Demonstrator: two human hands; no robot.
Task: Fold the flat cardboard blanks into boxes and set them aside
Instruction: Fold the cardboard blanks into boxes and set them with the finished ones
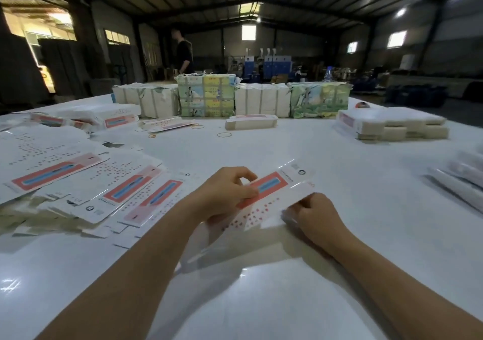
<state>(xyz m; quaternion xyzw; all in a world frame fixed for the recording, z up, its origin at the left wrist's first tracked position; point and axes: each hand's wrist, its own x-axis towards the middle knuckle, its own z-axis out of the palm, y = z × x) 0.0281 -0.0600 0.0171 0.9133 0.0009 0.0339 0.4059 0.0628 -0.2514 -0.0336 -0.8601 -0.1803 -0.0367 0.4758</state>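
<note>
Both our left hand [230, 193] and right hand [311, 215] pinch the cardboard blank [269, 198] above the white table [339, 235]. Its long axis runs from near-left to far-right, red band upward. Loose flat blanks [86, 183] lie heaped at left.

On the table [339, 156], loose blanks [86, 183] lie left of the held blank [269, 198]; wrapped bundles [230, 96] stand behind it, a stack [392, 122] behind-right.

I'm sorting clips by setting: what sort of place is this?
Probably a warehouse or packing workshop: an exposed metal roof, wrapped bundles lined along a big white table, and heaps of flat blanks.
</note>
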